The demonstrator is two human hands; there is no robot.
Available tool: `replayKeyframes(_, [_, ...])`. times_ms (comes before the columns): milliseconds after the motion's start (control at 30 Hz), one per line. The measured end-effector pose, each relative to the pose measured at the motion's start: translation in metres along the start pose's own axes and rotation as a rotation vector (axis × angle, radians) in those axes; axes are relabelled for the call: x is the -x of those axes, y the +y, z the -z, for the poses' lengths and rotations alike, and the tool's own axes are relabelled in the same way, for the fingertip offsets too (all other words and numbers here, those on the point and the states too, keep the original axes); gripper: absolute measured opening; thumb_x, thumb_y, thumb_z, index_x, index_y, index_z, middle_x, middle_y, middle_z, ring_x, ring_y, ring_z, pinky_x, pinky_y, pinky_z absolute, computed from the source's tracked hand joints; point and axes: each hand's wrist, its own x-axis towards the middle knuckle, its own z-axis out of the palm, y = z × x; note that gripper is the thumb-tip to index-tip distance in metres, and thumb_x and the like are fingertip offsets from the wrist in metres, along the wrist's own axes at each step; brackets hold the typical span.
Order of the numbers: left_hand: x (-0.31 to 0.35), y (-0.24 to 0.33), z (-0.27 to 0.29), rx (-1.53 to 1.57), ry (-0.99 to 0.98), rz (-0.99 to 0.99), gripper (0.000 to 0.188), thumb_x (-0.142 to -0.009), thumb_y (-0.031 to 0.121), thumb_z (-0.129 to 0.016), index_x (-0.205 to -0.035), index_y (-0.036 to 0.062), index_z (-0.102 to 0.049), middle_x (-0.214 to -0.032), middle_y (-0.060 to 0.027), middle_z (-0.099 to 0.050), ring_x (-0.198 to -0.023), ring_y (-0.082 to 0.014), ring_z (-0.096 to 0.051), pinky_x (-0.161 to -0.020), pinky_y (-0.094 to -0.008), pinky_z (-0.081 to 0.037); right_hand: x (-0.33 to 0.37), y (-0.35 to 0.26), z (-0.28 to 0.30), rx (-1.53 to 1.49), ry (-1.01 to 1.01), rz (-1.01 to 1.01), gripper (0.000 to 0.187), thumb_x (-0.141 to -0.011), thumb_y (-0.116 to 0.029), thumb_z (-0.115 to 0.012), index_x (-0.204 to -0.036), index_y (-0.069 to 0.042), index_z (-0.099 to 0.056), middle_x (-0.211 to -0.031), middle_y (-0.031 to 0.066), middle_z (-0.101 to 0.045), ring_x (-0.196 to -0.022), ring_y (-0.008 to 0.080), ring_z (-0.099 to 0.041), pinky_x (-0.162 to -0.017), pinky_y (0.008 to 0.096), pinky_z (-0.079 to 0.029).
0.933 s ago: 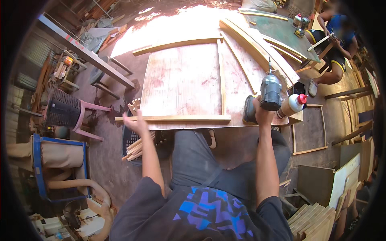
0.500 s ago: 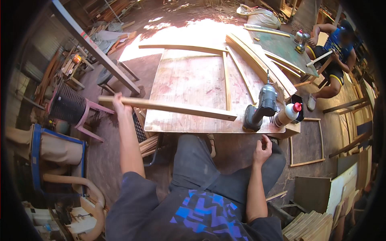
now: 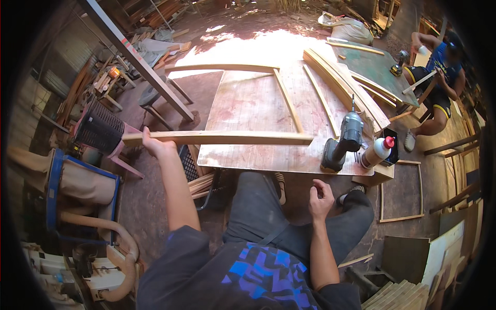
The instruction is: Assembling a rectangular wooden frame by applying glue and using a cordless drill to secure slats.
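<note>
Spanning nine to three o'clock over the near tabletop [image 3: 258, 157], a wooden bar [image 3: 227, 138] was held near its nine-o'clock end by the left hand [image 3: 159, 146], fingers closed around it. Toward its four o'clock, the right hand [image 3: 321, 200] hung, fingers loosely curled, while a drill [image 3: 351, 129] stood at three o'clock beside a red-capped bottle [image 3: 376, 153].

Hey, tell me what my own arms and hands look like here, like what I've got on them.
Your left hand and right hand are ungloved, with no watch or bracelet visible. Both forearms are uncovered. The wide, short sleeves are plain and dark, matching the shirt, which has an angular blue and purple print.
</note>
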Motion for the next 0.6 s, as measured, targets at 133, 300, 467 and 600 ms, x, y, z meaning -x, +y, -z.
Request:
replayKeyframes(133, [0.084,-0.025,0.034,-0.045,0.066,-0.030,0.063,-0.087,0.023,-0.071,-0.135,-0.0003,-0.039,-0.128,-0.0178,-0.050,-0.117,-0.0288,-0.055,-0.102,-0.0458,-0.049,-0.001,-0.012,-0.018,-0.055,-0.108,-0.018,0.020,-0.085,0.001,-0.064,-0.103,-0.001,-0.072,-0.092,0.0077,-0.068,-0.082,0.0152,-0.067,-0.076,0.0285,-0.054])
replayKeyframes(300, [0.187,-0.073,0.070,-0.126,-0.024,-0.113,0.054,-0.100,0.023,-0.063,-0.138,0.0015,-0.031,-0.134,-0.0189,-0.046,-0.126,-0.0269,-0.049,-0.112,-0.0425,-0.040,-0.015,-0.043,-0.050,-0.546,-0.529,-0.630,0.048,-0.097,-0.020,-0.064,-0.139,0.001,-0.055,-0.112,0.0119,-0.068,-0.092,0.0167,-0.066,-0.080,0.0308,-0.055])
replayKeyframes(467, [0.209,-0.085,0.109,-0.294,-0.141,-0.144,0.047,-0.102,0.026,-0.062,-0.135,0.0045,-0.035,-0.135,-0.0143,-0.045,-0.129,-0.0224,-0.045,-0.111,-0.0403,-0.037,-0.010,-0.099,-0.129,-0.819,-0.533,-0.840,0.095,-0.097,-0.036,-0.067,-0.160,-0.006,-0.002,-0.137,0.0195,-0.054,-0.108,0.0247,-0.064,-0.083,0.0349,-0.056])
replayKeyframes(600, [0.219,-0.067,0.153,-0.420,-0.337,-0.046,0.048,-0.104,0.022,-0.057,-0.141,0.0002,-0.036,-0.137,-0.0129,-0.044,-0.124,-0.0209,-0.044,-0.104,-0.0362,-0.038,0.008,-0.129,-0.173,-0.806,-0.379,-0.766,0.099,-0.088,-0.020,-0.075,-0.158,-0.018,-0.005,-0.122,0.0164,-0.056,-0.098,0.0260,-0.064,-0.069,0.0395,-0.058])
